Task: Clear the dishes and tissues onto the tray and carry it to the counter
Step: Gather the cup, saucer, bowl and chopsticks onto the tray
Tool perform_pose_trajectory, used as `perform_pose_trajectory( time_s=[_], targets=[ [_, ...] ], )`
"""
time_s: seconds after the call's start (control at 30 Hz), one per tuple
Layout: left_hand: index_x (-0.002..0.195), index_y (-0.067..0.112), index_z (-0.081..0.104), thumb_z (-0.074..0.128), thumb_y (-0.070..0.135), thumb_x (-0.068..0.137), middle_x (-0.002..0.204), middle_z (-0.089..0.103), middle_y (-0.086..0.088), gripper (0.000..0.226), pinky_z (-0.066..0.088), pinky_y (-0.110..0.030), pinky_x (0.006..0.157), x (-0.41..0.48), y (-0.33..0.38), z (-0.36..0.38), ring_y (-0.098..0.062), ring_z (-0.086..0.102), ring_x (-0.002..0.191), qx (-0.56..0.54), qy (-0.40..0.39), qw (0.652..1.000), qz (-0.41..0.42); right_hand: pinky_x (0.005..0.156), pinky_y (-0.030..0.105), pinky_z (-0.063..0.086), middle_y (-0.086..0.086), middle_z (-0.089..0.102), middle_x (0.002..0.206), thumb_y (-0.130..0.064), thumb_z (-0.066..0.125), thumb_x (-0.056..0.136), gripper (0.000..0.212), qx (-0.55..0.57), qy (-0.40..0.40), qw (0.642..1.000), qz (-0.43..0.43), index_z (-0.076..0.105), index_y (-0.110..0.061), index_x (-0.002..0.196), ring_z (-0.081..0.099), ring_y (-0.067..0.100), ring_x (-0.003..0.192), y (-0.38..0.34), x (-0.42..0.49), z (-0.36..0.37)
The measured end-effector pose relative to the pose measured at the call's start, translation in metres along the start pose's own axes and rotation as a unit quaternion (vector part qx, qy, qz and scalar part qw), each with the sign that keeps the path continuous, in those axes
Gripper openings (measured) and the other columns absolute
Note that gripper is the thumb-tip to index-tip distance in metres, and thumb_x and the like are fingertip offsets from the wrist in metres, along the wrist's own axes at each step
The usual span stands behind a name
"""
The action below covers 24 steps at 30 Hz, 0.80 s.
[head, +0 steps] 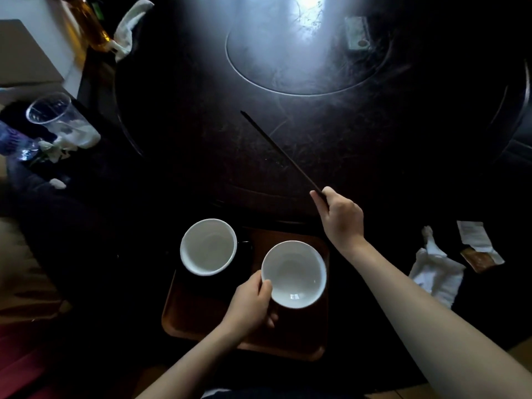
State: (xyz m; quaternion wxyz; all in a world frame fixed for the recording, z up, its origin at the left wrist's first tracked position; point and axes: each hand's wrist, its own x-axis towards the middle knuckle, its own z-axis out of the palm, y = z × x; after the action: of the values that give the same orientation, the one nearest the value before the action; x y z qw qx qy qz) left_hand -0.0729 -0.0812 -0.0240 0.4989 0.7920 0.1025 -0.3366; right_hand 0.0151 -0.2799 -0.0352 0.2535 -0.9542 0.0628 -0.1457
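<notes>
A brown tray point(201, 321) lies at the near edge of the dark round table point(178, 133). My left hand point(250, 300) grips the rim of a white bowl point(293, 273) over the tray's right half. A second white bowl point(207, 246) with a black outside rests at the tray's far left corner. My right hand point(341, 216) holds dark chopsticks point(280, 152) by their near end; they point up and left over the table. A crumpled white tissue point(434, 272) lies on the table to the right, beside paper wrappers point(475, 240).
A round turntable point(239, 64) fills the table's middle, with a small packet point(357, 33) on it. At far left are a clear plastic cup point(54, 113), crumpled tissues point(77, 136), a white cloth point(129, 27) and an amber bottle point(92, 24).
</notes>
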Motion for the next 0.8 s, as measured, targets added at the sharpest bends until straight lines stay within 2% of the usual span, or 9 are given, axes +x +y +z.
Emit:
perform_pose_trajectory(
  time_s=[0.07,0.17,0.23,0.33,0.43,0.53,0.67,0.73,0.8],
  targets=[
    [0.105,0.025,0.051,0.034,0.017,0.094,0.079,0.062,-0.002,0.022,0.049,-0.027,0.041,0.001,-0.006,0.000,-0.015,0.059,0.042,0.002,-0.004,1.000,-0.001,0.048,0.026,0.033,0.007,0.059,0.052,-0.031,0.053,0.091,0.033,0.013,-0.026,0.999,-0.014,0.053,-0.006,0.071,0.060,0.030,0.048,0.002,-0.015,-0.010],
    [0.107,0.028,0.049,0.033,0.017,0.094,0.082,0.062,-0.002,0.024,0.049,-0.027,0.042,0.000,-0.012,-0.001,-0.017,0.059,0.044,0.019,-0.013,1.000,0.020,0.050,0.031,0.039,0.000,0.054,0.051,-0.034,0.051,0.092,0.032,0.047,-0.122,0.991,-0.003,0.054,-0.008,0.074,0.059,0.023,0.052,0.007,-0.040,-0.020],
    [0.108,0.028,0.048,0.033,0.017,0.094,0.082,0.062,-0.001,0.023,0.049,-0.028,0.042,0.001,-0.014,-0.002,-0.019,0.059,0.045,0.017,-0.020,0.999,0.029,0.050,0.027,0.034,-0.006,0.048,0.047,-0.039,0.050,0.091,0.035,0.047,-0.164,0.985,-0.004,0.052,-0.010,0.071,0.053,0.016,0.048,0.010,-0.055,-0.022],
    [0.113,0.022,0.049,0.036,0.019,0.095,0.082,0.060,0.001,0.022,0.051,-0.030,0.043,0.002,-0.016,-0.002,-0.017,0.059,0.043,-0.012,-0.024,1.000,0.014,0.054,0.032,0.039,0.001,0.058,0.058,-0.043,0.049,0.091,0.038,0.003,-0.198,0.980,-0.004,0.055,-0.009,0.076,0.062,0.026,0.061,0.013,-0.069,-0.020],
    [0.123,0.014,0.047,0.040,0.022,0.096,0.084,0.057,0.002,0.029,0.051,-0.025,0.040,0.003,-0.018,-0.004,-0.012,0.058,0.038,-0.044,-0.031,0.998,-0.012,0.063,0.036,0.046,0.004,0.066,0.072,-0.046,0.045,0.092,0.036,-0.029,-0.239,0.970,0.035,0.057,-0.013,0.084,0.066,0.028,0.075,0.012,-0.072,-0.017],
    [0.125,0.007,0.046,0.042,0.029,0.095,0.087,0.057,-0.008,0.037,0.051,-0.023,0.039,0.003,-0.016,-0.011,-0.011,0.058,0.038,-0.113,-0.021,0.992,-0.051,0.063,0.036,0.045,0.001,0.062,0.071,-0.049,0.040,0.092,0.039,-0.048,-0.256,0.965,0.042,0.054,-0.014,0.086,0.065,0.028,0.077,0.010,-0.070,-0.016],
    [0.097,0.000,0.056,0.039,0.036,0.095,0.074,0.059,-0.014,0.040,0.052,-0.021,0.041,0.001,-0.017,-0.032,-0.009,0.060,0.040,-0.284,-0.005,0.949,-0.135,0.061,0.032,0.038,-0.003,0.056,0.070,-0.050,0.036,0.093,0.039,-0.057,-0.281,0.957,0.037,0.055,-0.016,0.092,0.063,0.024,0.076,0.006,-0.065,-0.016],
    [0.088,0.000,0.058,0.040,0.038,0.095,0.072,0.063,-0.015,0.043,0.052,-0.020,0.040,-0.001,-0.024,-0.039,-0.010,0.062,0.041,-0.337,-0.012,0.922,-0.188,0.062,0.031,0.036,-0.003,0.055,0.071,-0.049,0.036,0.094,0.038,-0.052,-0.284,0.957,0.031,0.056,-0.016,0.095,0.063,0.024,0.078,0.003,-0.064,-0.015],
    [0.082,-0.001,0.057,0.041,0.038,0.094,0.059,0.067,-0.015,0.044,0.050,-0.019,0.036,-0.002,-0.034,-0.042,-0.012,0.062,0.037,-0.391,0.001,0.889,-0.238,0.062,0.031,0.036,-0.003,0.056,0.072,-0.048,0.034,0.095,0.039,-0.051,-0.289,0.956,0.027,0.056,-0.016,0.094,0.063,0.024,0.079,0.000,-0.062,-0.013]
  ],
)
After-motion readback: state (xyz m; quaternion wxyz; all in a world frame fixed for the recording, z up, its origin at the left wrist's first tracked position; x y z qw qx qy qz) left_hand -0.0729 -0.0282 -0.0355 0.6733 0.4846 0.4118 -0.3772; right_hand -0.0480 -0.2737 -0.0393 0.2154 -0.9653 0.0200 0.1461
